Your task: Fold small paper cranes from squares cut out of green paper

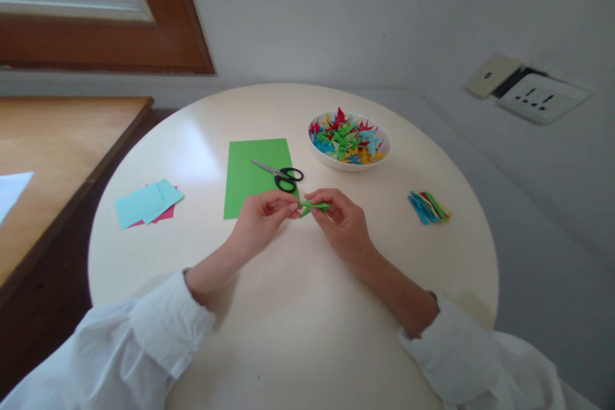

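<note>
A small folded green paper piece (pixel 317 205) is held above the middle of the table, between my two hands. My left hand (pixel 269 214) pinches its left end with thumb and fingertips. On the other side, my right hand (pixel 342 221) grips the body of the piece between thumb and fingers. Part of the folded paper is covered by the fingertips. Just beyond my hands, black-handled scissors (pixel 278 174) lie on a green paper sheet (pixel 240 173), blades pointing up and left.
At the back right stands a white bowl (pixel 331 164) full of colourful folded paper cranes. Light blue and red paper squares (pixel 144 204) lie at the left of the round white table (pixel 288 346). Several folded paper strips (pixel 429 207) are piled at the right. A wooden desk (pixel 72 134) adjoins on the left.
</note>
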The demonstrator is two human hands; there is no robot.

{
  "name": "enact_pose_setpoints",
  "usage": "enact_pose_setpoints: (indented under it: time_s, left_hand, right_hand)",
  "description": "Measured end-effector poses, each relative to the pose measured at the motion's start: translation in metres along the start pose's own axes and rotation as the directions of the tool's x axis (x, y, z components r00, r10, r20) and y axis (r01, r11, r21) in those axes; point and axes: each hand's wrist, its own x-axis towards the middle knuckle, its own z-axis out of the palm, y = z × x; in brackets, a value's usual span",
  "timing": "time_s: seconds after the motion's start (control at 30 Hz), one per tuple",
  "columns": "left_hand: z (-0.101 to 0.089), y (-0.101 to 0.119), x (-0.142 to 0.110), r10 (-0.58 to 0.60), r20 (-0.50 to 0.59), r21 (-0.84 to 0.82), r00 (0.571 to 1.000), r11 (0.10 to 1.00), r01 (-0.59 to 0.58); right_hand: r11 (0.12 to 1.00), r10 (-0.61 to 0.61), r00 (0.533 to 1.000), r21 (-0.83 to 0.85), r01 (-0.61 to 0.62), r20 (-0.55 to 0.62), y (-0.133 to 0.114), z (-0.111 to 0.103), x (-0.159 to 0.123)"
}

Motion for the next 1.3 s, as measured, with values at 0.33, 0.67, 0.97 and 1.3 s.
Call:
enact_pose_setpoints:
  time_s: [0.33,0.67,0.97,1.3]
  left_hand:
    - [-0.0015,0.0011,-0.002,0.072,0.05,0.111,0.996,0.991,-0.078]
    - [-0.0052,-0.0004,-0.0009,0.131,0.076,0.165,0.989,0.976,-0.141]
    - [-0.0019,0.0042,-0.0024,0.003,0.065,0.094,0.998,0.996,-0.009]
    - [-0.0012,-0.0004,-0.0002,-0.167,0.069,-0.109,0.984,0.979,0.174]
  right_hand:
    - [0.997,0.072,0.994,-0.042,-0.069,0.087,0.0007,0.0016,0.0004]
    - [0.997,0.009,0.995,-0.072,-0.002,0.101,0.0006,0.0006,0.0002]
    - [1.0,0.019,0.999,-0.004,-0.019,0.035,-0.0029,0.0028,-0.0004]
    - [0.995,0.031,0.999,-0.09,-0.031,0.005,-0.0073,0.0027,-0.0016]
